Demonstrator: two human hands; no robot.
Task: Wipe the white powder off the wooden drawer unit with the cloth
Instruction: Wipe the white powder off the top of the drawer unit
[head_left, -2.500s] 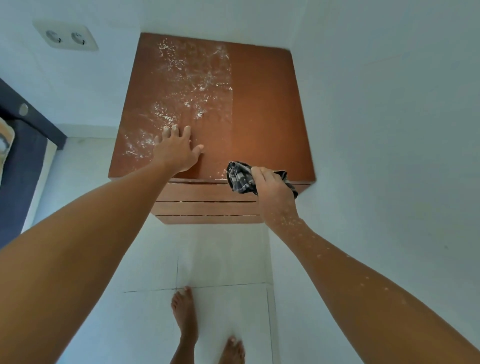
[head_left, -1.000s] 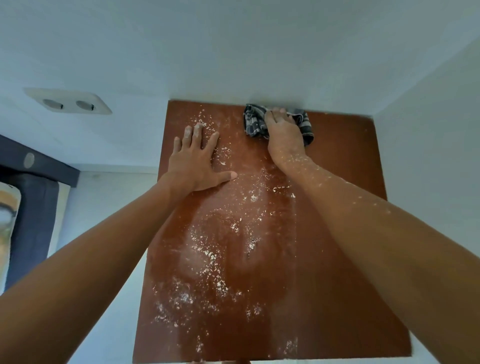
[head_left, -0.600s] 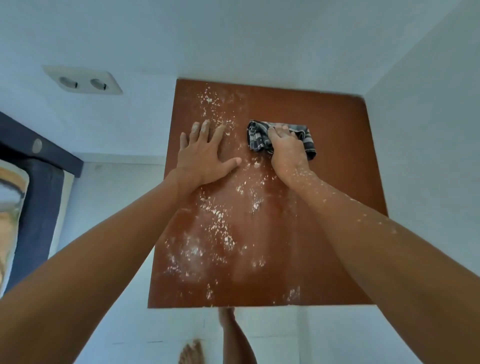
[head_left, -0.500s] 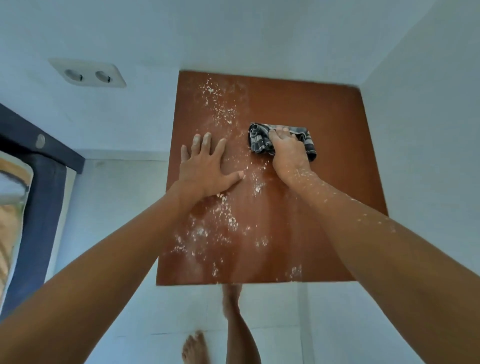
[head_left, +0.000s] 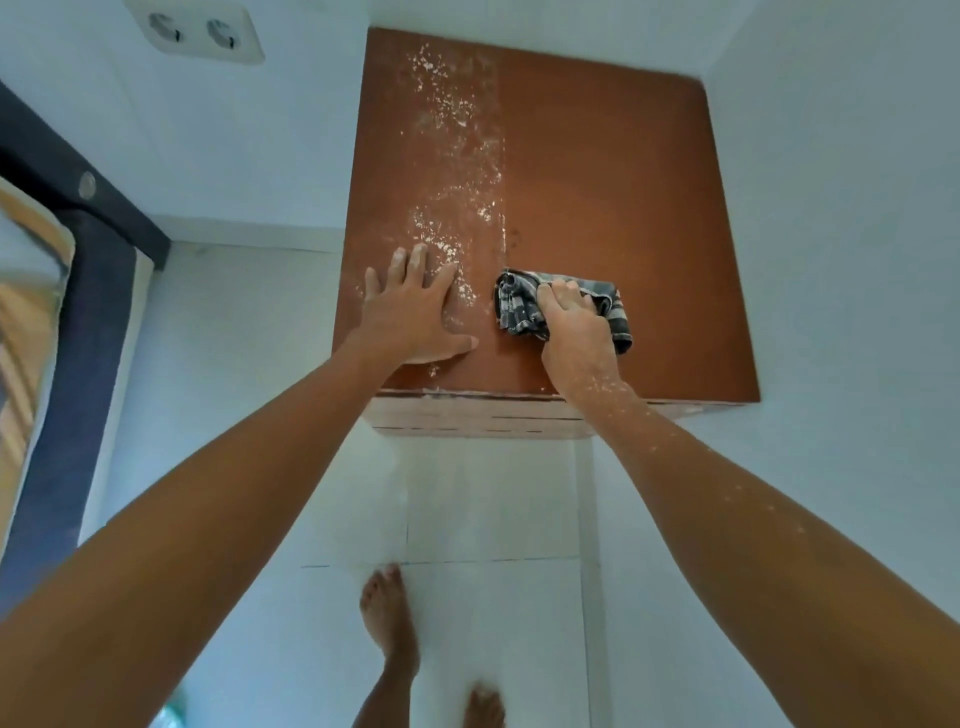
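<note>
The wooden drawer unit (head_left: 613, 171) stands in a white corner, its brown top facing me. White powder (head_left: 452, 156) streaks the left half of the top, from the back edge down to my left hand; the right half looks bare. My right hand (head_left: 574, 332) presses a bunched dark checked cloth (head_left: 519, 306) onto the top near the front edge. My left hand (head_left: 415, 312) lies flat on the top, fingers spread, just left of the cloth. Powder specks cling to my right forearm.
White walls close in behind and to the right of the unit. A double wall socket (head_left: 200, 31) is at upper left. A dark bed frame (head_left: 78, 291) runs along the left edge. My bare feet (head_left: 389, 618) stand on white floor tiles.
My right hand has dragged the cloth from the back of the top toward the front edge, leaving a wiped strip. My left hand slid forward too. The view pulled back.
</note>
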